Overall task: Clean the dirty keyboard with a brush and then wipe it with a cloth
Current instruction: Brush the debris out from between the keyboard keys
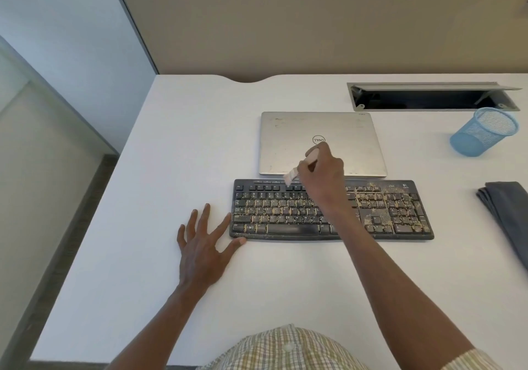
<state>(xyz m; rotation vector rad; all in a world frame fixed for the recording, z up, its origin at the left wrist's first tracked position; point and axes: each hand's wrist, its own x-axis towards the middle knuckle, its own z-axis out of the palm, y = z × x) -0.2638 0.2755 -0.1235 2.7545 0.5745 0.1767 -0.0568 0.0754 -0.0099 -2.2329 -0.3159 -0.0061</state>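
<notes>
At the keyboard's far edge, left of centre, our right hand pinches the brush, bristles down. The keyboard runs left-right on the bench, grit thickest rightward; our left hand, fingers spread, steadies its left end.

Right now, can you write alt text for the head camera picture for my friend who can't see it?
A person's right hand holds a small brush over the top row of a crumb-covered black keyboard, while the left hand lies flat beside its left end. A closed silver laptop, blue mesh cup and folded grey cloth sit nearby.
</notes>
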